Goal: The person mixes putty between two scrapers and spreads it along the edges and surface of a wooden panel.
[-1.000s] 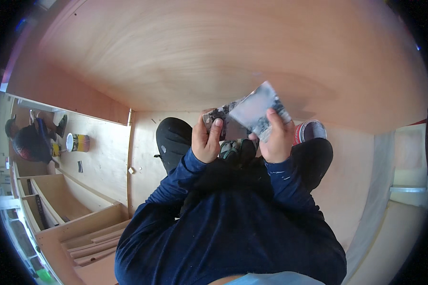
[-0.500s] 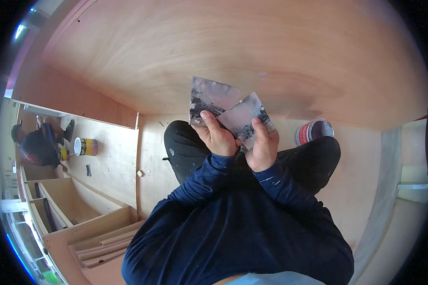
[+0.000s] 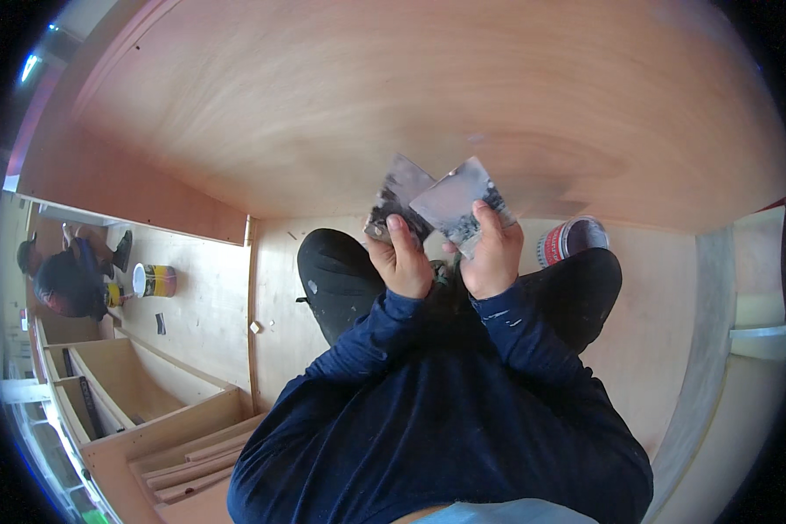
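In the head view, both hands are raised in front of the seated person's dark blue torso, each pinching a flat, roughly square plate smeared with grey and black. The left hand (image 3: 403, 266) grips the near edge of the left plate (image 3: 404, 182), its thumb on the upper face, and that plate points away toward the far side. The right hand (image 3: 495, 259) holds the right plate (image 3: 457, 199) in the same way, thumb on top, with the plate leaning to the left so that its left corner overlaps the other in sight; whether the two touch, I cannot tell. Beyond both plates stands a broad wooden panel (image 3: 410, 79). Just beyond the right knee (image 3: 585, 293) is a red and white can (image 3: 552, 247), partly hidden by the leg; the left knee (image 3: 332, 271) is bent on the other side. Farther left, a yellow and black bucket (image 3: 155, 280) stands on the pale floor (image 3: 205, 306) near a crouching co-worker (image 3: 65, 281), with a small dark strip (image 3: 161, 323) nearby. At the near left, wooden slats (image 3: 196, 467) lie in a wooden frame (image 3: 105, 456).
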`<state>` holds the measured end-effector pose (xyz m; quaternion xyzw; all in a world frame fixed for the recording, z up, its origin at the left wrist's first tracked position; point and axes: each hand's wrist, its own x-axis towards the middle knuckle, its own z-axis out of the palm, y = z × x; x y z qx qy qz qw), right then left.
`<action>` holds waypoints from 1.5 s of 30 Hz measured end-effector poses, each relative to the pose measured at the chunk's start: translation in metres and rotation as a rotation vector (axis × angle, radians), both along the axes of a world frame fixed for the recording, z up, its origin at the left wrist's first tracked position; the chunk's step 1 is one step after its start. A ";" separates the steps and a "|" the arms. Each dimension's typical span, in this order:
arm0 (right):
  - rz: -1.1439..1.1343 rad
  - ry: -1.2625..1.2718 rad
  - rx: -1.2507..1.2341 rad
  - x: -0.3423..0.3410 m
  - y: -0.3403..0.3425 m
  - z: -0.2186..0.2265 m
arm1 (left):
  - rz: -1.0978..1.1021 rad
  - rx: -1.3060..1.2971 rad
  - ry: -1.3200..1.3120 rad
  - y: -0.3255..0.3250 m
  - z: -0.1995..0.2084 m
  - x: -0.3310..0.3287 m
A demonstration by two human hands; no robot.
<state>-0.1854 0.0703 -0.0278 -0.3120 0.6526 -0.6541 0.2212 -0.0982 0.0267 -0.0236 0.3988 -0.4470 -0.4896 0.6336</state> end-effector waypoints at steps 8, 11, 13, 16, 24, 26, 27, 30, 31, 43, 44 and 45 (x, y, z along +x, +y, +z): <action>-0.134 0.018 -0.310 -0.040 0.003 -0.026 | -0.343 0.338 0.378 0.001 0.012 0.035; -0.134 0.061 -0.298 -0.029 0.001 -0.016 | -0.312 0.391 0.380 0.001 0.039 0.016; -0.137 0.080 -0.301 -0.020 0.002 -0.010 | -0.279 0.442 0.210 0.002 0.041 0.011; 0.000 0.130 -0.218 -0.020 0.006 -0.012 | -0.215 0.232 0.189 0.002 0.039 0.009; 0.320 0.664 -0.027 -0.039 0.017 0.006 | -0.163 0.023 0.105 -0.004 0.035 0.013; 0.339 0.692 0.012 -0.038 0.021 0.008 | -0.159 -0.011 0.077 -0.003 0.040 0.016; 0.338 0.693 0.014 -0.043 0.024 0.004 | -0.167 0.050 0.076 -0.001 0.044 0.018; 0.365 0.574 0.308 -0.059 0.038 -0.003 | -0.181 0.136 0.081 -0.005 0.060 0.024; 0.370 0.584 0.298 -0.064 0.041 0.001 | -0.169 0.157 0.099 -0.009 0.062 0.022; 0.379 -0.385 -0.051 -0.023 0.043 0.025 | -0.067 -0.155 -0.051 -0.013 0.033 0.016; 0.374 -0.348 -0.050 -0.022 0.042 0.025 | -0.105 -0.161 -0.110 -0.010 0.033 0.020; 0.374 -0.350 -0.052 -0.023 0.041 0.023 | -0.142 -0.168 -0.168 -0.009 0.033 0.022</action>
